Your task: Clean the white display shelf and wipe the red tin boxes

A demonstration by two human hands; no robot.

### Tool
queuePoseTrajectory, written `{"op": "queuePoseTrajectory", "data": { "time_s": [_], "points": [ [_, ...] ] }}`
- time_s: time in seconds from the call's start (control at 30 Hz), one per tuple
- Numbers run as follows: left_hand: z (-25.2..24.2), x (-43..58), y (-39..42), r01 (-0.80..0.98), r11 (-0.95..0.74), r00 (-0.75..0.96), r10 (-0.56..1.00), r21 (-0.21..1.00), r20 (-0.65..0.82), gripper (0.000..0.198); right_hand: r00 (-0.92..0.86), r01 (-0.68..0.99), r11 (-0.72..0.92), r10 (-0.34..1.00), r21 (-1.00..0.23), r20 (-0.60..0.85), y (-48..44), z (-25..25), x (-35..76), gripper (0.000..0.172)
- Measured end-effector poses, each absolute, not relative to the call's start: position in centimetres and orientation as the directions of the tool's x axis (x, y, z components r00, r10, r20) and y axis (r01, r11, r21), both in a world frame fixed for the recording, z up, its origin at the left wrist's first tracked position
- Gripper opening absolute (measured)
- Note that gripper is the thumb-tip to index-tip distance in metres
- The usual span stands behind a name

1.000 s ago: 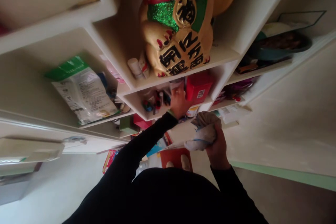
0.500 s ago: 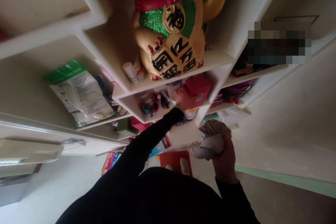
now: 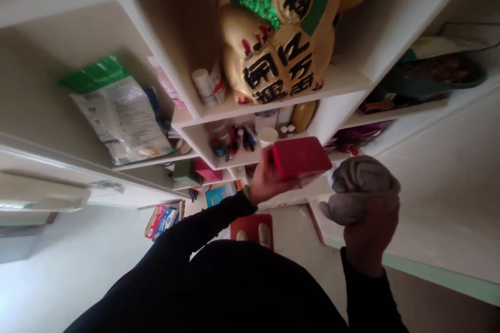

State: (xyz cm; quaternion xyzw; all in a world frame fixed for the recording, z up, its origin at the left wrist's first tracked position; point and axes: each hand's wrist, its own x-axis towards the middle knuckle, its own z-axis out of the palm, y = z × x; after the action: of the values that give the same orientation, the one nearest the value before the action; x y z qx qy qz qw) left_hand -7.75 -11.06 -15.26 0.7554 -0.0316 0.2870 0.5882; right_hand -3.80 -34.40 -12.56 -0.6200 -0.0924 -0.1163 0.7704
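The picture is tilted steeply, with a white shelf unit (image 3: 344, 83) in front of me. My left hand (image 3: 262, 179) grips a red box (image 3: 300, 157) and holds it clear of the shelf, in front of the compartment under a large golden lucky-cat figure (image 3: 279, 41). My right hand (image 3: 369, 229) is closed around a bunched grey cloth (image 3: 361, 187), just right of the red box. Both sleeves are black.
The open compartment holds a white cup (image 3: 267, 136), small bottles and pens (image 3: 234, 143). A green-and-white bag (image 3: 117, 109) lies on the left shelf. Lower shelves hold green and red boxes (image 3: 195, 170). A red mat (image 3: 252, 226) lies on the floor below.
My left hand has pulled the red box out of the shelf compartment toward me. My right hand with the cloth has moved right and up. The view shifted.
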Motion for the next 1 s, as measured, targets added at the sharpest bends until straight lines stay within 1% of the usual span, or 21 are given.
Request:
{"op": "queuePoseTrajectory", "data": {
  "time_s": [0.03,0.07,0.1,0.13,0.17,0.2,0.23,0.3,0.43,0.53,0.6,0.67,0.73,0.83,1.0],
  "points": [
    [-15.4,-9.7,-10.9,-0.352,-0.343,0.835,0.306,0.871,0.458,0.104,0.935,0.355,0.1,-0.008,-0.93,0.356,-34.0,-11.6,-3.8,0.049],
    [-15.6,-11.5,-10.7,-0.306,-0.393,0.832,0.333,0.867,0.444,0.103,0.894,0.438,-0.008,0.106,-0.899,0.435,-33.4,-10.7,-3.8,0.054],
    [-15.9,-13.1,-10.4,-0.252,-0.443,0.825,0.366,0.86,0.431,0.104,0.82,0.544,-0.096,0.272,-0.833,0.504,-32.4,-10.0,-3.9,0.059],
    [-16.2,-14.6,-10.1,-0.2,-0.491,0.814,0.399,0.848,0.423,0.107,0.712,0.653,-0.138,0.448,-0.745,0.541,-31.2,-9.6,-4.0,0.062],
    [-16.6,-16.0,-9.7,-0.151,-0.533,0.8,0.429,0.833,0.42,0.109,0.594,0.738,-0.128,0.588,-0.662,0.549,-29.6,-9.4,-4.2,0.062],
    [-16.9,-17.2,-9.3,-0.105,-0.569,0.785,0.456,0.816,0.419,0.111,0.489,0.795,-0.091,0.681,-0.599,0.546,-28.0,-9.5,-4.5,0.061],
    [-17.2,-18.4,-8.8,-0.065,-0.601,0.769,0.479,0.797,0.424,0.111,0.412,0.829,-0.055,0.733,-0.556,0.542,-26.3,-9.9,-5.0,0.058],
    [-17.8,-20.8,-7.8,0.017,-0.646,0.737,0.524,0.763,0.427,0.107,0.335,0.853,-0.008,0.775,-0.522,0.536,-23.0,-10.9,-6.4,0.053],
    [-18.7,-25.0,-6.2,0.145,-0.649,0.657,0.628,0.747,0.418,0.107,0.194,0.839,0.14,0.825,-0.525,0.531,-18.6,-12.0,-9.9,0.049],
    [-19.2,-27.5,-5.8,0.191,-0.631,0.579,0.691,0.752,0.433,0.106,0.058,0.802,0.285,0.838,-0.525,0.543,-16.5,-11.8,-11.1,0.045],
    [-19.4,-28.7,-5.7,0.202,-0.623,0.534,0.717,0.756,0.449,0.106,-0.008,0.773,0.352,0.837,-0.528,0.547,-15.3,-11.9,-10.8,0.04],
    [-19.5,-29.7,-5.8,0.22,-0.606,0.502,0.742,0.765,0.444,0.106,-0.029,0.767,0.366,0.84,-0.526,0.542,-14.0,-12.2,-10.1,0.035],
    [-19.5,-30.3,-5.7,0.246,-0.579,0.483,0.768,0.777,0.42,0.106,-0.007,0.781,0.338,0.846,-0.525,0.534,-12.9,-12.6,-9.5,0.031],
    [-19.5,-30.8,-5.3,0.245,-0.564,0.458,0.784,0.789,0.419,0.106,0.007,0.791,0.318,0.849,-0.522,0.528,-11.8,-12.4,-10.2,0.029],
    [-20.1,-31.3,-4.9,0.2,-0.567,0.452,0.777,0.799,0.438,0.107,-0.122,0.748,0.424,0.844,-0.51,0.523,-11.5,-11.0,-12.8,0.031]
  ]
}}
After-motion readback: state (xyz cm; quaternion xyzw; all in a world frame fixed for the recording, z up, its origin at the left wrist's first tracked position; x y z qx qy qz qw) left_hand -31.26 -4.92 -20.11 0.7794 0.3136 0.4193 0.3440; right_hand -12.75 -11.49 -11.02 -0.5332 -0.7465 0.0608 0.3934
